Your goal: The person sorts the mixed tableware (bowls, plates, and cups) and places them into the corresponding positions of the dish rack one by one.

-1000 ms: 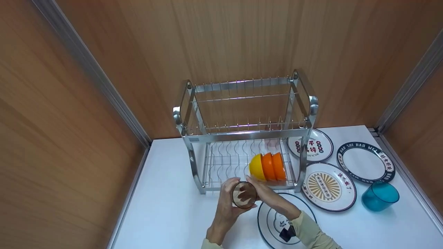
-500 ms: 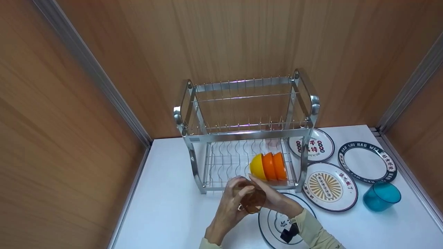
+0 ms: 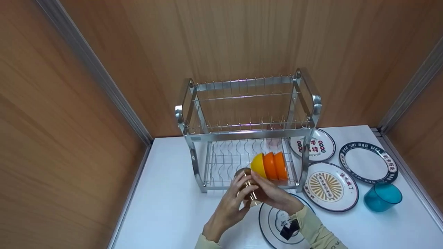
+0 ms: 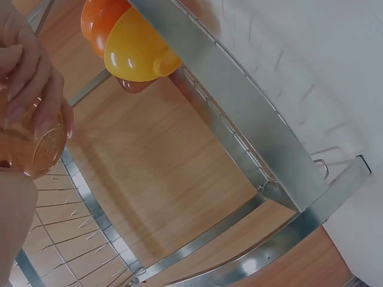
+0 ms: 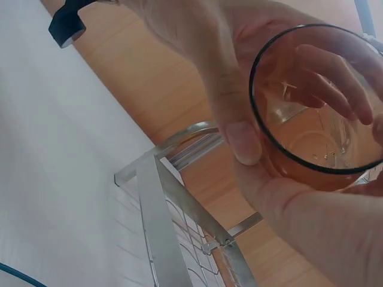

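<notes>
Both hands hold a transparent brown drinking glass (image 3: 253, 195) in front of the rack's lower front edge. My left hand (image 3: 227, 206) grips it from the left, its fingers curled round the side. From the other side my right hand (image 3: 277, 197) holds it with bent fingers. The glass is tilted, its side towards the head camera. In the right wrist view the open mouth of the glass (image 5: 311, 146) shows, with fingers seen through the wall. Fingers also wrap the glass (image 4: 33, 149) in the left wrist view.
A two-tier metal dish rack (image 3: 249, 135) stands against the wooden wall. On its lower tier, one yellow bowl (image 3: 257, 165) and two orange bowls (image 3: 275, 166) stand on edge. Several patterned plates (image 3: 327, 186) and a teal cup (image 3: 382, 197) are at right; another plate (image 3: 270, 224) lies below the right forearm.
The glass has been turned between the hands: its round end faced the head camera, now its side does. The left fingers have moved over onto its side. The rack and dishes stay put.
</notes>
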`<action>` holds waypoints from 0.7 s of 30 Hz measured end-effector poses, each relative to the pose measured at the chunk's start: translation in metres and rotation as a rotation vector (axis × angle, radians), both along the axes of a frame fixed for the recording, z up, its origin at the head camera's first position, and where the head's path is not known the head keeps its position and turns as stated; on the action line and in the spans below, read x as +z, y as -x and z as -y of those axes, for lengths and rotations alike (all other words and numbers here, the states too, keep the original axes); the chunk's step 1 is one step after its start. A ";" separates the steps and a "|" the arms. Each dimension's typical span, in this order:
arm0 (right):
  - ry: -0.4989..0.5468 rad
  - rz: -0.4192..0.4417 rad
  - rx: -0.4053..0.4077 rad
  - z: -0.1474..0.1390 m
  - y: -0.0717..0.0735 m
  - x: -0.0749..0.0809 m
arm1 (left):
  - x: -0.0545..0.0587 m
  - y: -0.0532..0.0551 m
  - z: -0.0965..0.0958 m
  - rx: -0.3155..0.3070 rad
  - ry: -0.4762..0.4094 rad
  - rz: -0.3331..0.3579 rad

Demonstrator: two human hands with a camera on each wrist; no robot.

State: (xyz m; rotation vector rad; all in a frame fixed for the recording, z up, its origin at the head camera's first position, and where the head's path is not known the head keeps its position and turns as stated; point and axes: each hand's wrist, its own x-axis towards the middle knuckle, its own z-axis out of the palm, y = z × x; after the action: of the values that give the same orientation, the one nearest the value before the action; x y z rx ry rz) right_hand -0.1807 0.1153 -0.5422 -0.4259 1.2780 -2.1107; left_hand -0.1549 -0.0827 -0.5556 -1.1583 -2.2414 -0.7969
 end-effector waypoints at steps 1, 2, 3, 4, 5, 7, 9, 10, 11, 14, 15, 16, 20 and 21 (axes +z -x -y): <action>0.004 -0.016 0.009 0.000 0.001 0.000 | 0.000 0.000 0.001 -0.002 0.004 -0.001; 0.003 -0.032 0.014 0.001 0.001 0.000 | 0.000 0.001 0.001 -0.004 0.008 0.000; 0.005 -0.041 0.018 0.001 0.002 -0.001 | 0.000 0.001 0.002 -0.005 0.012 -0.002; 0.007 -0.045 0.018 0.001 0.003 -0.001 | 0.000 0.001 0.003 -0.003 0.019 -0.007; 0.006 -0.044 0.008 0.000 0.004 -0.001 | 0.000 0.001 0.003 -0.001 0.023 -0.010; -0.008 -0.035 -0.027 -0.001 0.006 -0.001 | -0.001 0.002 0.005 0.013 0.023 -0.011; -0.016 -0.032 -0.064 -0.003 0.008 -0.001 | -0.002 0.003 0.007 0.034 -0.008 0.005; -0.021 -0.039 -0.080 -0.004 0.009 0.000 | -0.003 0.004 0.008 0.047 -0.031 0.020; -0.024 -0.045 -0.098 -0.004 0.009 0.000 | -0.003 0.005 0.009 0.059 -0.059 0.034; -0.010 -0.082 -0.126 -0.006 0.011 0.001 | -0.005 0.011 0.014 0.114 -0.133 0.062; -0.012 -0.086 -0.135 -0.006 0.011 0.001 | -0.005 0.013 0.015 0.131 -0.152 0.075; -0.009 -0.089 -0.140 -0.006 0.011 0.001 | -0.006 0.015 0.016 0.149 -0.165 0.081; -0.078 -0.069 -0.173 -0.006 0.010 0.001 | -0.009 0.022 0.018 0.235 -0.226 0.090; -0.104 -0.064 -0.183 -0.005 0.010 0.002 | -0.009 0.023 0.019 0.260 -0.245 0.088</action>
State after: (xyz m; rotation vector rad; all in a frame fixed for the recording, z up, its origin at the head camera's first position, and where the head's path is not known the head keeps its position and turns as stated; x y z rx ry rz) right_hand -0.1902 0.1208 -0.5407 -0.3443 1.5070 -2.1828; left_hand -0.1781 -0.1014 -0.5646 -0.7146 -2.2287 -0.9953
